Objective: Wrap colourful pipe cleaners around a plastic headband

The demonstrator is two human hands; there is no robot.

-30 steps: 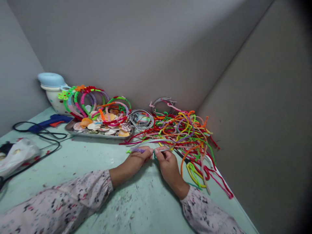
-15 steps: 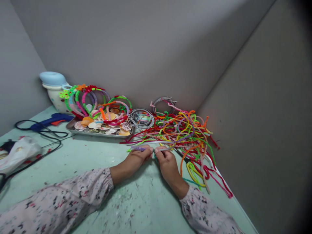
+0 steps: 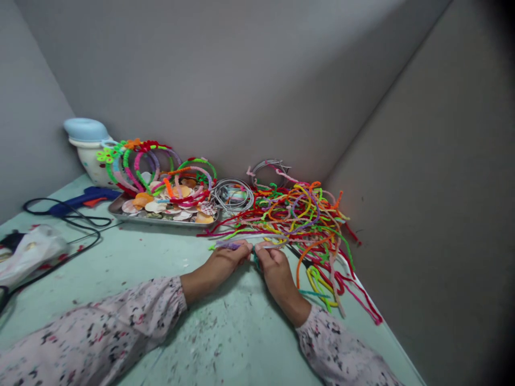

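My left hand [image 3: 228,261] pinches a thin band wrapped in purple pipe cleaner [image 3: 226,245], whose green end sticks out on the left. Close beside it, my right hand [image 3: 278,271] has thumb and forefinger pressed together on a teal pipe cleaner [image 3: 256,258]. A short teal piece shows between and just below the fingertips; the exact wrap there is hidden. From behind the right fingers a pale strand curves up toward a heap of pipe cleaners [image 3: 298,209]. Scissors with yellow handles [image 3: 317,287] lie right of that hand, partly under loose strands.
A metal tray [image 3: 161,221] of shells carries several colourful headbands [image 3: 140,161]. Coils of grey wire [image 3: 233,195] lie beside it. At left are a blue glue gun [image 3: 82,199] with a black cord, a blue-lidded container [image 3: 89,150] and a white plastic bag [image 3: 38,252].
Both hands stay nearly in place. More of the teal pipe cleaner shows below the fingertips, and its loose length by my right wrist has shifted slightly upward.
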